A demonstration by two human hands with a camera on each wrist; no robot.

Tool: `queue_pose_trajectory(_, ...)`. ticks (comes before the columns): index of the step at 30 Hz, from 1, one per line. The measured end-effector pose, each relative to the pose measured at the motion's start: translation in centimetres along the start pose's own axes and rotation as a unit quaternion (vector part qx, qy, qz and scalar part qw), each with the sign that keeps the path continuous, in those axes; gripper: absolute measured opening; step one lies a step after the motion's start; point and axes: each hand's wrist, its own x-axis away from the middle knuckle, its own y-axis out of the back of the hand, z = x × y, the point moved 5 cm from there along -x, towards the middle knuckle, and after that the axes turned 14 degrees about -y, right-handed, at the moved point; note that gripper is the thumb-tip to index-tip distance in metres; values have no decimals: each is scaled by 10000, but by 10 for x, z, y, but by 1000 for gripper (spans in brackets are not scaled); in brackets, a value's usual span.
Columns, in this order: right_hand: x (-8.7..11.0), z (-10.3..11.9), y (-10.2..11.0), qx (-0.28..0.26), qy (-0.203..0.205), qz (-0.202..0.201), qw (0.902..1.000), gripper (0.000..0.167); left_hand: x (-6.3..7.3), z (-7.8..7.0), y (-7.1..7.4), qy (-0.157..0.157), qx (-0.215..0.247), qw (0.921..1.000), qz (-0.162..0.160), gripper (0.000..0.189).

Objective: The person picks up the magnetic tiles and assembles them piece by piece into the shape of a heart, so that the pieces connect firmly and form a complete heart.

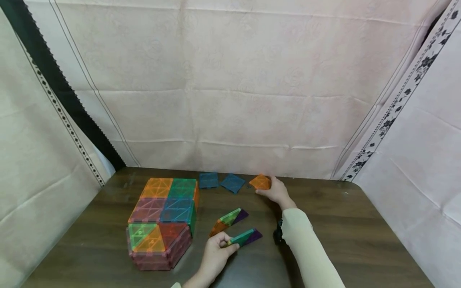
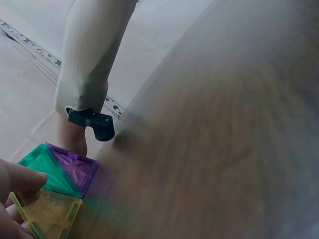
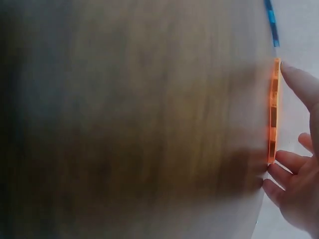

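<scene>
My left hand [image 1: 216,254] pinches a small joined piece of translucent magnetic tiles [image 1: 245,237] between thumb and fingers. The left wrist view shows its green triangle [image 2: 50,169], purple triangle [image 2: 77,172] and yellow tile [image 2: 52,211] meeting edge to edge. At the back of the table my right hand [image 1: 279,194] grips an orange magnetic tile [image 1: 260,182] by its edges. Seen from the right wrist, the orange tile [image 3: 274,112] is edge-on, thumb at one end and fingertips at the other. Another joined piece of green, orange and purple tiles [image 1: 228,219] lies just beyond my left hand.
A block built of colourful magnetic tiles [image 1: 163,218] stands left of my left hand. Two blue square tiles, one on the left [image 1: 208,180] and one turned cornerwise [image 1: 233,183], lie along the back edge. Pale cloth [image 1: 230,100] hangs behind the brown table [image 1: 342,232].
</scene>
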Motion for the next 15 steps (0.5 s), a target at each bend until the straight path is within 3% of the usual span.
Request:
queue_pose_trajectory(6,1,1,3,654,-39,-257,9975,78,1,-1,-4,1,49,9998,203,11)
queue_pose_trajectory(15,22,-11,22,485,319,31,9983,79,1,-1,-4,10,115,9977,669,13)
